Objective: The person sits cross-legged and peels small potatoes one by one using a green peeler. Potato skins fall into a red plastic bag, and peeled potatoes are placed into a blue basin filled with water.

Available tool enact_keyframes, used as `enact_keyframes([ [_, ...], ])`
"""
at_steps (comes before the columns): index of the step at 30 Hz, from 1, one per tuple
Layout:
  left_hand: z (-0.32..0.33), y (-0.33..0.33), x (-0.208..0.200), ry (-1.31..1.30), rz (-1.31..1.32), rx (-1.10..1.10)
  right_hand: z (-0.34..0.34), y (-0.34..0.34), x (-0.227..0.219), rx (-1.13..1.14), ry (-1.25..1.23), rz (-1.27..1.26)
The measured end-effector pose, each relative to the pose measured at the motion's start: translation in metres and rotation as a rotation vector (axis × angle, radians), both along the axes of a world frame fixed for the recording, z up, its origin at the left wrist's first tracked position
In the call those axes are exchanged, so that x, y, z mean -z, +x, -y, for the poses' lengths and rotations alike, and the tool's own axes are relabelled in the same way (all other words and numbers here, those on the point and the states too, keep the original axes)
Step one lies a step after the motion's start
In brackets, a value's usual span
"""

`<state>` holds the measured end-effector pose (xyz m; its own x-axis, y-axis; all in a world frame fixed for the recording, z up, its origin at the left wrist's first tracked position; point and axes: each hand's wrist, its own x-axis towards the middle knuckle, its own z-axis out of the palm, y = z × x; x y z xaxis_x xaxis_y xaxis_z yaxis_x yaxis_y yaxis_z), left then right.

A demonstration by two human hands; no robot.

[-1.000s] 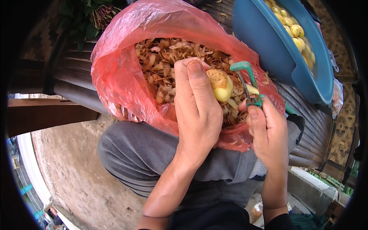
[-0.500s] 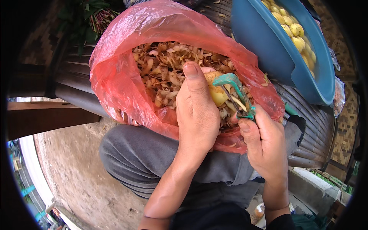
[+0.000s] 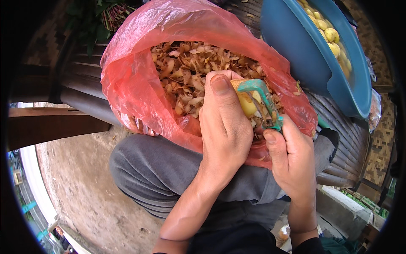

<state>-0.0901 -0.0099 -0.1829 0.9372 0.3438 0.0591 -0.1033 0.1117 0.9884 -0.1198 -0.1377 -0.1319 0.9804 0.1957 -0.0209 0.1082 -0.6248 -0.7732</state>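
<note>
My left hand (image 3: 226, 122) is wrapped round a partly peeled potato (image 3: 247, 103), thumb up along its near side. Yellow flesh shows on the potato beside some brown skin. In my right hand (image 3: 292, 156) is a green peeler (image 3: 264, 95), pinched between thumb and fingers, its head lying against the potato. Bits of peel cling about the blade. Both hands are over the mouth of a red plastic bag (image 3: 148, 25), which holds a heap of brown and pale peelings (image 3: 186, 63). My left fingers are mostly hidden behind the potato.
At the upper right stands a blue basin (image 3: 296, 51) with many peeled potatoes (image 3: 332, 36) in it. Bag and basin rest on a dark slatted bench (image 3: 338, 131). Leafy greens (image 3: 112, 17) lie at the upper left. My bent leg (image 3: 156, 169) is just below the bag.
My left hand and the potato have shifted slightly right, nearer my right hand. The peeler's head has tilted a little, and more peel shows at its blade.
</note>
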Motion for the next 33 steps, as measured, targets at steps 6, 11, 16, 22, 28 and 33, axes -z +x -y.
enact_keyframes([
  [6, -0.001, -0.001, 0.002, 0.119, 0.111, -0.054, -0.005, 0.016, 0.003, 0.051, -0.121, 0.146],
  [11, -0.001, -0.006, -0.004, 0.095, 0.06, 0.0, 0.001, 0.014, -0.01, 0.097, -0.069, -0.064],
  [16, 0.0, -0.005, -0.002, -0.036, -0.055, 0.074, -0.005, 0.001, 0.001, 0.007, -0.058, 0.099],
  [22, 0.0, -0.005, -0.001, 0.034, 0.084, 0.016, 0.0, 0.027, 0.0, 0.105, -0.151, 0.033],
  [28, 0.001, -0.004, 0.002, -0.03, 0.046, -0.022, -0.002, -0.008, 0.002, -0.023, -0.022, 0.095],
  [33, -0.001, -0.01, -0.004, 0.089, 0.066, -0.001, 0.002, 0.025, 0.006, 0.108, -0.302, 0.017],
])
